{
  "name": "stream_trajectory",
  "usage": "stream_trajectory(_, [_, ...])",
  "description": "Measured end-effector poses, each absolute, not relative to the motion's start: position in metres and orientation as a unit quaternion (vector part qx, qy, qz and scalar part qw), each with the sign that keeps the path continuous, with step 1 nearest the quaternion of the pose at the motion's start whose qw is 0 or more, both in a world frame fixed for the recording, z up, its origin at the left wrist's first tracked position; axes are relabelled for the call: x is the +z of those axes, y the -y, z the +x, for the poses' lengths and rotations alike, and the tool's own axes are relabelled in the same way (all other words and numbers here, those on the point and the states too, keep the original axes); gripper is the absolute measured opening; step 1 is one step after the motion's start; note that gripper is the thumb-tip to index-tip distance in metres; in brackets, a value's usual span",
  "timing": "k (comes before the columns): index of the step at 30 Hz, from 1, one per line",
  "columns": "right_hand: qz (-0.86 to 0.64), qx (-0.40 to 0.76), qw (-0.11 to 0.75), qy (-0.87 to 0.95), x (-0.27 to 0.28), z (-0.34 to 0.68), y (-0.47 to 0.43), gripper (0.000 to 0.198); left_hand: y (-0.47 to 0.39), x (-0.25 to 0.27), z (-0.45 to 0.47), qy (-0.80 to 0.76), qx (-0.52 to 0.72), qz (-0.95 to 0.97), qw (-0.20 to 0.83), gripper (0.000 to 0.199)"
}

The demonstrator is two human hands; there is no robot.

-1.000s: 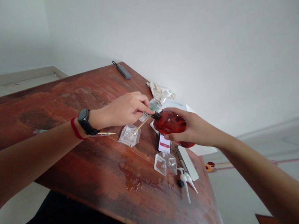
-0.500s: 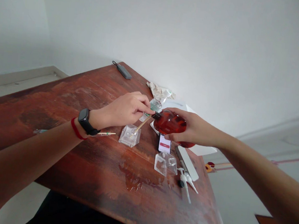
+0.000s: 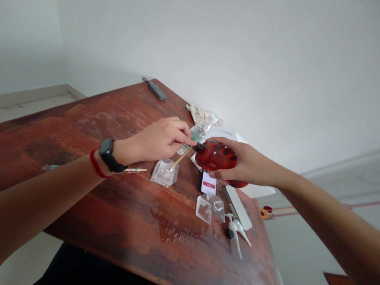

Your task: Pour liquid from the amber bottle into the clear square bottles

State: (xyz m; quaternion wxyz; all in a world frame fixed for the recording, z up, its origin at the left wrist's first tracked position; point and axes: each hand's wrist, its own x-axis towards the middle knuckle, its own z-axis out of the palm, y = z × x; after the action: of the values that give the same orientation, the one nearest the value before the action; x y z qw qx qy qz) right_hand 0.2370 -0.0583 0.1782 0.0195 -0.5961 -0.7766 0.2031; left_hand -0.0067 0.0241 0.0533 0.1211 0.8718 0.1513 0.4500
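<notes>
My right hand [image 3: 237,157] is wrapped round a red-amber bottle [image 3: 215,157], tipped on its side with its dark neck toward the left. My left hand [image 3: 167,137] is closed in a pinch at the bottle's mouth, on the upper end of a wooden chopstick [image 3: 179,160]. The chopstick slants down into a small clear plastic container [image 3: 164,175] on the table; its top end is partly hidden by fingers and neck. I cannot make out any liquid running along it.
Wet liquid [image 3: 169,229] is spilled on the wooden table [image 3: 109,224]. Nearby lie a clear plastic lid [image 3: 210,210], a phone [image 3: 209,184], white pump parts [image 3: 237,228], and a silver-white bar [image 3: 238,206]. Behind are a cloth [image 3: 199,115] and a grey adapter [image 3: 156,90].
</notes>
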Motion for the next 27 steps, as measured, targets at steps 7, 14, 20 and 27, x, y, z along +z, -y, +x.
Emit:
stream_trajectory(7, [-0.599, 0.206, 0.011, 0.774, 0.1799, 0.2348, 0.0581, 0.066, -0.0234, 0.0541, -0.0072, -0.153, 0.449, 0.871, 0.126, 0.046])
stream_trajectory(14, [-0.604, 0.207, 0.016, 0.770, 0.1792, 0.2357, 0.0583, 0.067, -0.0238, 0.0534, -0.0063, -0.155, 0.449, 0.871, 0.126, 0.046])
stream_trajectory(20, [-0.603, 0.206, 0.017, 0.771, 0.1791, 0.2362, 0.0585, 0.068, -0.0236, 0.0535, -0.0057, -0.149, 0.453, 0.869, 0.129, 0.047])
stream_trajectory(27, [-0.604, 0.205, 0.013, 0.770, 0.1802, 0.2351, 0.0592, 0.067, -0.0236, 0.0535, -0.0061, -0.151, 0.448, 0.871, 0.130, 0.047])
